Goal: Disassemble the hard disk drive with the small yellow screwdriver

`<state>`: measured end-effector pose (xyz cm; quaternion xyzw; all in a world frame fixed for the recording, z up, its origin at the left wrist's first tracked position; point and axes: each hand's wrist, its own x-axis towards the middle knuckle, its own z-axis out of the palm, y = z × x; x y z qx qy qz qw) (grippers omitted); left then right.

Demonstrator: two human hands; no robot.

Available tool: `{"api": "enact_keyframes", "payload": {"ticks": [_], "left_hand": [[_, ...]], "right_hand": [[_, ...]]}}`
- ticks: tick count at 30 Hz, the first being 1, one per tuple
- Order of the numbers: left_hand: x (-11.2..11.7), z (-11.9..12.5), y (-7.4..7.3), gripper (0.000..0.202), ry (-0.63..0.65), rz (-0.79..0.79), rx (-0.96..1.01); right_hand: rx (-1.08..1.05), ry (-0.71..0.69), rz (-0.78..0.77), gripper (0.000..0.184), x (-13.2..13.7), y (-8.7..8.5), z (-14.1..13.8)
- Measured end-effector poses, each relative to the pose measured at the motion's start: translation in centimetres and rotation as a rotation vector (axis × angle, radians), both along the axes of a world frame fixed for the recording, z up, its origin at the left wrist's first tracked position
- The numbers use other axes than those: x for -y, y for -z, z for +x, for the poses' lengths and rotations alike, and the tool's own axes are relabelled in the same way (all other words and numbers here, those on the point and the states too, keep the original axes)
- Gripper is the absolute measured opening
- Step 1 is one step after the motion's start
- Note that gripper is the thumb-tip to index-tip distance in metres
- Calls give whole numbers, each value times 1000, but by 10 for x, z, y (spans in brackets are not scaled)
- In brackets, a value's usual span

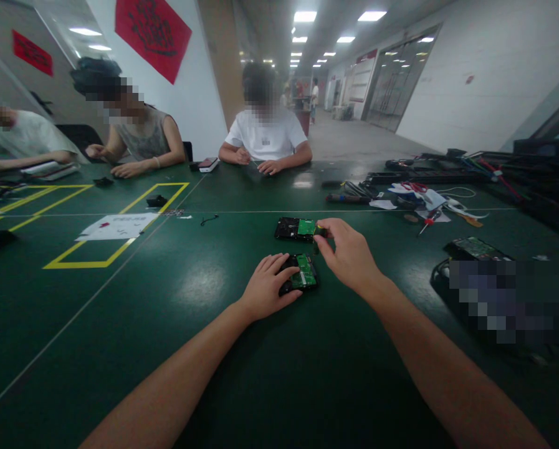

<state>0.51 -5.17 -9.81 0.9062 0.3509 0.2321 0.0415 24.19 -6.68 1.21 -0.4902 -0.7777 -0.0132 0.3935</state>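
Note:
My left hand (268, 288) rests over a black hard drive with a green circuit board (307, 272), its fingers spread across the left part and the thumb along the near edge. The drive lies flat on the green table (242, 374). Between the thumb and fingers of my right hand (347, 249) is a small screwdriver (320, 231), mostly covered by the fingertips, its thin end pointing down above the drive's far right corner. Just beyond lies a second hard drive (294, 228), board side up, close to my right fingertips.
Cables and tools, among them a red-handled screwdriver (429, 221), lie at the right. Nearer stands a dark, partly blurred pile (440, 274) with a circuit board (478, 248). Yellow tape (78, 264) and a paper sheet (120, 227) are at left. Several people sit across the table.

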Motion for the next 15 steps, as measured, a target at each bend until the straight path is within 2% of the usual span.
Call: {"api": "enact_keyframes", "payload": {"ticks": [6, 12, 15], "left_hand": [[-1, -1, 0, 56, 7, 2, -4], [0, 0, 0, 57, 2, 4, -5], [0, 0, 0, 57, 2, 6, -7]], "right_hand": [[-16, 72, 39, 18, -4, 4, 3], [-14, -56, 26, 22, 0, 1, -2], [-28, -38, 23, 19, 1, 2, -4]]}}
